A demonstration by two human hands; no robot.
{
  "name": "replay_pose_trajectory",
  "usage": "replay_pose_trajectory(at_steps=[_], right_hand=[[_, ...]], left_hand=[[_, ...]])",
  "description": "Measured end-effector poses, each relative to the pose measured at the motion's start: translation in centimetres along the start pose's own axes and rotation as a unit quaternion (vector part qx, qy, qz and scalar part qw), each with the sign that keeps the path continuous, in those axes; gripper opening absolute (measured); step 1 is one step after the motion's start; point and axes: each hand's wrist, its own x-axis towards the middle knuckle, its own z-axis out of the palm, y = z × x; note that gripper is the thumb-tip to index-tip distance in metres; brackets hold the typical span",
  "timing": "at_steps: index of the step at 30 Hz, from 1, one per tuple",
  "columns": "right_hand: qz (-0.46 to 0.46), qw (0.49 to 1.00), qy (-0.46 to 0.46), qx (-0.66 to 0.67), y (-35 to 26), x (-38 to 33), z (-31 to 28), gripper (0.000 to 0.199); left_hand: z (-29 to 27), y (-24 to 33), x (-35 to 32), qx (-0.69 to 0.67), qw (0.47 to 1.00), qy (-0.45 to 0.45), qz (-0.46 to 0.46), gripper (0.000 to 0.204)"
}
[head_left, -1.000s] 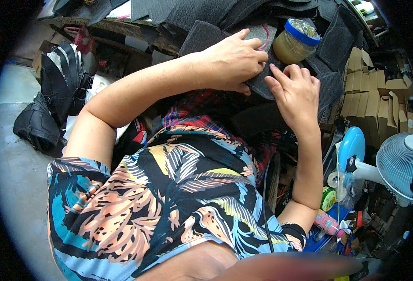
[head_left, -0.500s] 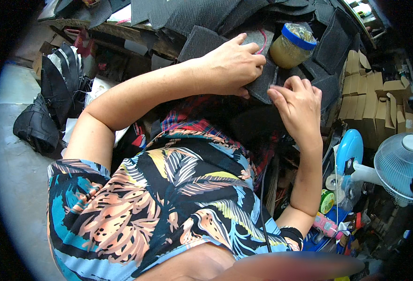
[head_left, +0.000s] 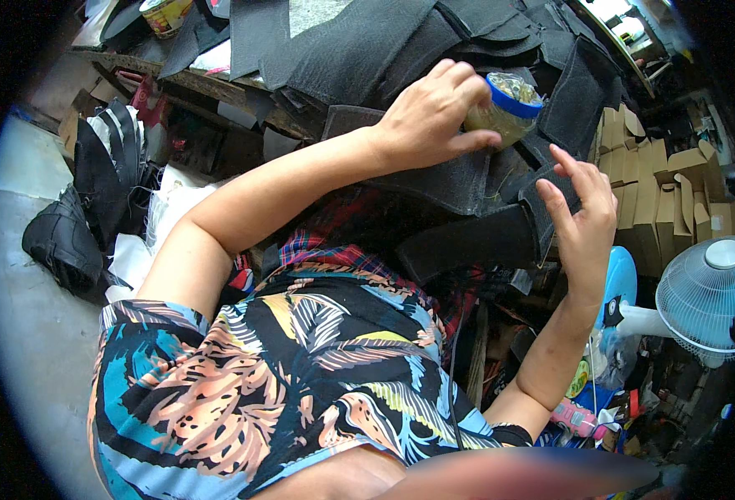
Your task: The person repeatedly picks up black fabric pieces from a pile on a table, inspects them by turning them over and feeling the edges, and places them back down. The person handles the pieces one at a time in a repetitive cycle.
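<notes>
My left hand [head_left: 441, 117] has its fingers and thumb around the near-left side of a clear jar [head_left: 500, 125] with a blue rim and yellowish contents. Crumpled clear plastic shows at the jar's mouth. To the right, my right hand [head_left: 585, 218] is raised with thumb and fingers apart, holding nothing I can see. Just left of it a black fabric-like piece [head_left: 467, 246] lies at the worktop's near edge, over my lap. More black sheets [head_left: 434, 179] lie under the left hand and around the jar.
Stacked black sheets [head_left: 359, 50] cover the worktop's far side. A yellow-and-red tub [head_left: 165, 17] stands far left. Brown cardboard boxes [head_left: 646, 187] stand at the right, with a blue-and-white fan [head_left: 700, 292] below them. Bundled black pieces [head_left: 63, 233] are at the left.
My left hand has moved right onto the jar, which now sits slightly nearer. My right hand has opened from a pinch and shifted right and down. The black piece near my lap now shows plainly.
</notes>
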Motion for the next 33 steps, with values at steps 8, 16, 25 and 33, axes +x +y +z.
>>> replay_pose_trajectory(at_steps=[8, 16, 25, 33], right_hand=[[0.034, 0.982, -0.114, -0.149, 2.0, 4.7, 0.9, 0.05], [0.086, 0.947, -0.232, -0.206, 2.0, 9.1, 5.7, 0.084], [0.026, 0.971, -0.129, -0.198, 2.0, 7.0, 2.0, 0.063], [-0.03, 0.987, -0.073, -0.136, -0.5, 1.6, -1.0, 0.043]], left_hand=[[4.1, -1.2, 2.8, -0.124, 0.981, 0.011, -0.151, 0.072], [4.7, -1.7, 3.0, -0.235, 0.942, 0.049, -0.233, 0.062], [4.4, -1.4, 2.9, -0.218, 0.96, 0.051, -0.17, 0.06], [2.3, 0.8, 2.3, 0.038, 0.999, -0.01, 0.008, 0.074]])
